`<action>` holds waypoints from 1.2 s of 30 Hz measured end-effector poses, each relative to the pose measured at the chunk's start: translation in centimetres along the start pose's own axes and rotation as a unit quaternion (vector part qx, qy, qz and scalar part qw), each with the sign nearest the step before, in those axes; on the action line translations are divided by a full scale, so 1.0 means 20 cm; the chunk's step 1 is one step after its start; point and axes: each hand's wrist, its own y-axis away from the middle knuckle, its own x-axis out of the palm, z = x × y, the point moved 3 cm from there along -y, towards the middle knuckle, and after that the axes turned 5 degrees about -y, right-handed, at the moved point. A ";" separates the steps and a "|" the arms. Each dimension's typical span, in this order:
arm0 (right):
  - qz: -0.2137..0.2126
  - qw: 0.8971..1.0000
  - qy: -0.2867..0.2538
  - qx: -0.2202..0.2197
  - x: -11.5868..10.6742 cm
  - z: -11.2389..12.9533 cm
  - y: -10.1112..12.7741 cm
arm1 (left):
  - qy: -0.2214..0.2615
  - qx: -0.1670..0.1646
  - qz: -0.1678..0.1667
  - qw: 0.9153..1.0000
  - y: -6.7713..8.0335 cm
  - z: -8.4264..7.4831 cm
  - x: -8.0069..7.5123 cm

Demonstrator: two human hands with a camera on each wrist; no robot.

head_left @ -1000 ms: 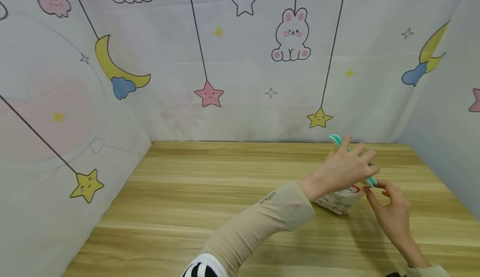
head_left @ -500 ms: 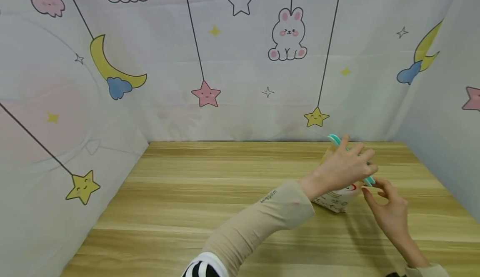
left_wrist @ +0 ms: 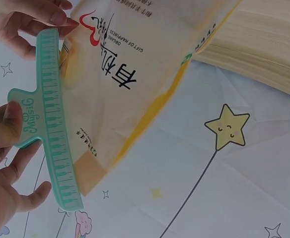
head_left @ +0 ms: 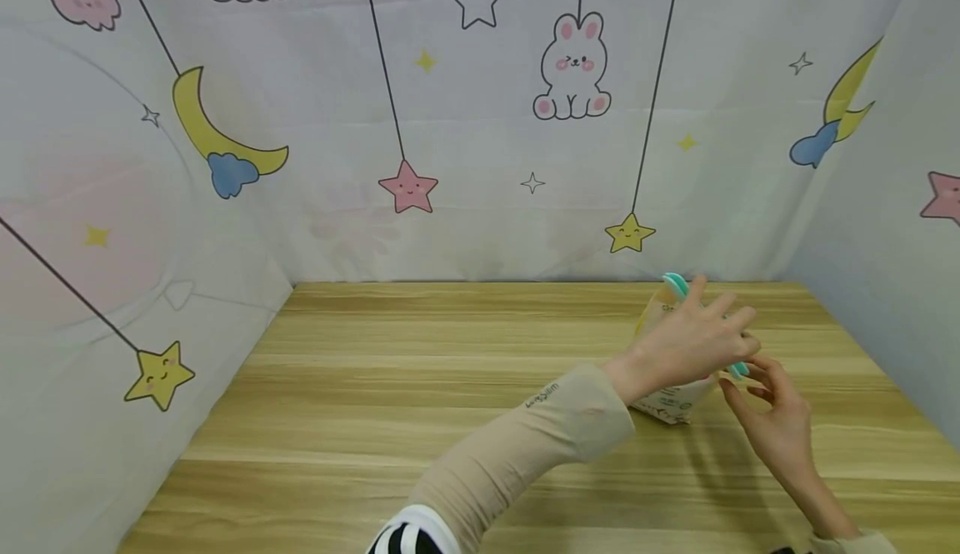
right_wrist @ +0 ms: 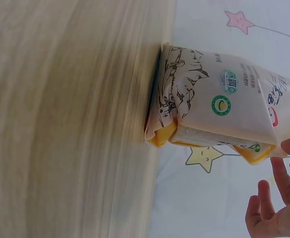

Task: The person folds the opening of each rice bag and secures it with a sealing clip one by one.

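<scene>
A teal plastic bag clip (left_wrist: 53, 124) with a piano-key print and the word "Music" lies along the top edge of an upright, cream-and-yellow printed bag (left_wrist: 120, 64). My left hand (head_left: 693, 337) pinches the clip's handles between thumb and fingers, with other fingers spread beside it. At the bag's near top corner, my right hand (head_left: 780, 421) pinches the edge with thumb and index finger, right by the clip's end. In the right wrist view the bag (right_wrist: 219, 99) stands on its base, with a fold at its lower corner. In the head view, my left hand hides much of the clip.
The bag stands on a wood-grain table (head_left: 420, 404), toward its back right. A white cloth backdrop (head_left: 480, 137) printed with stars, moons and rabbits rises behind the table and along both sides. My left forearm in a beige sleeve (head_left: 525, 437) reaches across the front.
The clip has tilted slightly and its far end sits a little lower, showing more of the bag's far top corner. Both hands keep their grips. The head view has shifted slightly.
</scene>
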 end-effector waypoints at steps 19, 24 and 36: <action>0.016 1.000 0.002 -0.022 0.01 0.00 0.00 | 0.015 0.020 0.025 0.999 -0.03 -0.02 0.01; 0.015 0.999 0.005 -0.030 0.01 -0.01 0.00 | 0.008 0.018 0.016 1.000 -0.03 -0.03 0.01; 0.018 0.999 0.008 -0.033 0.00 -0.02 0.01 | 0.014 0.018 -0.002 1.000 -0.03 -0.05 0.02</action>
